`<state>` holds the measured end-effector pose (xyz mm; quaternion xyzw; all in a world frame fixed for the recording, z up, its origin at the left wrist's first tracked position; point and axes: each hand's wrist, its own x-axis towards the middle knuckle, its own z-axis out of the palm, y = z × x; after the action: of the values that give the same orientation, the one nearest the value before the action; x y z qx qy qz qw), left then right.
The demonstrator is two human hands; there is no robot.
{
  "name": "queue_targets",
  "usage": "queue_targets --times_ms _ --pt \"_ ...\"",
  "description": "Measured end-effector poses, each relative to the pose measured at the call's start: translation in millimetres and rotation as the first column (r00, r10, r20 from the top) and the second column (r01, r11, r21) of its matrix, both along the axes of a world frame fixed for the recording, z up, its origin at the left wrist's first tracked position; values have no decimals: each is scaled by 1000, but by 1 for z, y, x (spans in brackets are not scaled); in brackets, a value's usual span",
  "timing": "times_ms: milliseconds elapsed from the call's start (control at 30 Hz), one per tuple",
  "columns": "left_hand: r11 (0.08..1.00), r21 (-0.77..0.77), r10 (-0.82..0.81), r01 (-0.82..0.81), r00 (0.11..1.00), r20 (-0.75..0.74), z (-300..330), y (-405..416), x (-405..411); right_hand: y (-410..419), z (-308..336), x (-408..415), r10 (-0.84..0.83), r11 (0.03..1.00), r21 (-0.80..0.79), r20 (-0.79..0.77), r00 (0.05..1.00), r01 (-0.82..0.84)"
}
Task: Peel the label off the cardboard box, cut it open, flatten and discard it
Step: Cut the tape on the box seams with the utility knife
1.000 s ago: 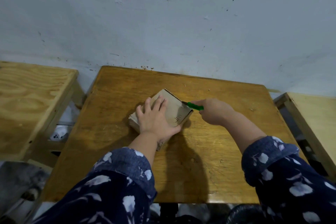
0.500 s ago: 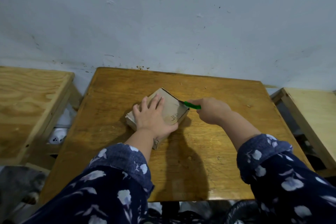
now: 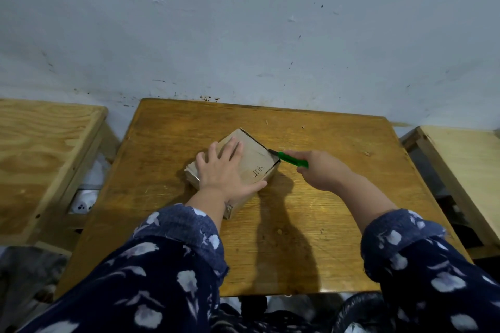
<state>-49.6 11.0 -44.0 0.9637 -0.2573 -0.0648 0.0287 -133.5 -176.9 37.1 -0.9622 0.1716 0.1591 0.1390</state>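
The box (image 3: 244,163) lies mid-worktop (image 3: 338,211), long axis running near-left to far-right. The left hand (image 3: 226,174) presses flat, fingers spread, on top. The right hand (image 3: 320,170), fisted round a green knife (image 3: 292,159), meets the box's right edge.

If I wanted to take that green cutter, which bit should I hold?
Hold the green handle, never the dark blade. The blade tip points left into the cardboard box, so come from the right, where the right hand already wraps the handle. Get a grown-up to help.
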Motion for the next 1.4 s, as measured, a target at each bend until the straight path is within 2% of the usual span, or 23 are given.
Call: queue_targets --times_ms 400,567,700,833,967,1100,1233,1400 --pt "1000 5 29 -30 1000 11 2 -4 -1 -27 -2 -28 -45 998 54 12 999 44" --pt "999 -18 50 -50 999 3 3 -11 1 -36 3 -33 -105 981 173 99 990 87" --pt "987 -69 140 -143 989 -49 6 -37 2 -49 0 -38 -193 957 252 176 965 145" --pt "957 -113 257 -268 961 -100 7 -76 8 -57 -12 -39 -285 911 363 207 936 197" --pt "938 -115 309 -329 938 -159 10 -99 13 -64 -23 -36 -333 884 407 200 921 231" --pt "941 -135 265 -309 926 -269 14 -94 19 -63 -30 -32 -363 851 460 164 917 255" --pt "942 -211 152 -261 892 -426 29 -74 33 -51 -29 -21 -333 869 438 170 927 231" --pt "927 -353 -51 -127 889 -455 26 -17 45 -25 -15 -8 -269 908 375 183 945 186"
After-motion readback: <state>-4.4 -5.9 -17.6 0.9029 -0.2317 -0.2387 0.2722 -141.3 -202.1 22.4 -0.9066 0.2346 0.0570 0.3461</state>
